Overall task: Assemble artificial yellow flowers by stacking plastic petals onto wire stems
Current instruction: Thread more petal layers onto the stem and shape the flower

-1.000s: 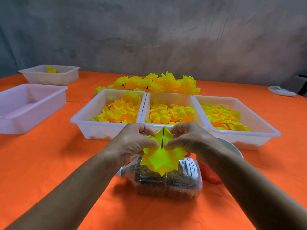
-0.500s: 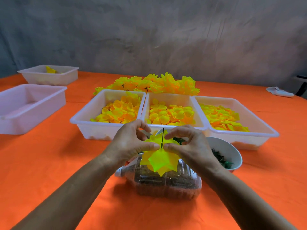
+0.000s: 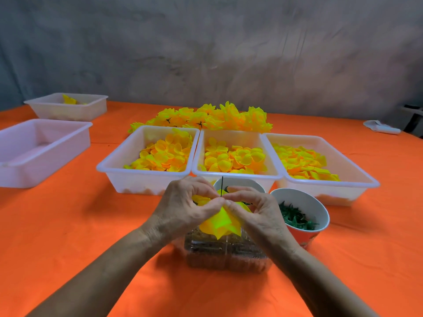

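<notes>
Behind both hands' fingers (image 3: 215, 203), the yellow flower (image 3: 220, 224) is half hidden.

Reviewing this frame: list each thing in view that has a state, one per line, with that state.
Left hand: pinching the yellow petals at the wire.
Right hand: pinching the same petals.
Yellow petals: threaded on the wire stem, whose tip pokes up above them.
Three petal trays: each part filled.
Near-left tray: looks empty.
Far-left tray: holds a few yellow pieces.
Paper cup: upright, green pieces inside.
</notes>
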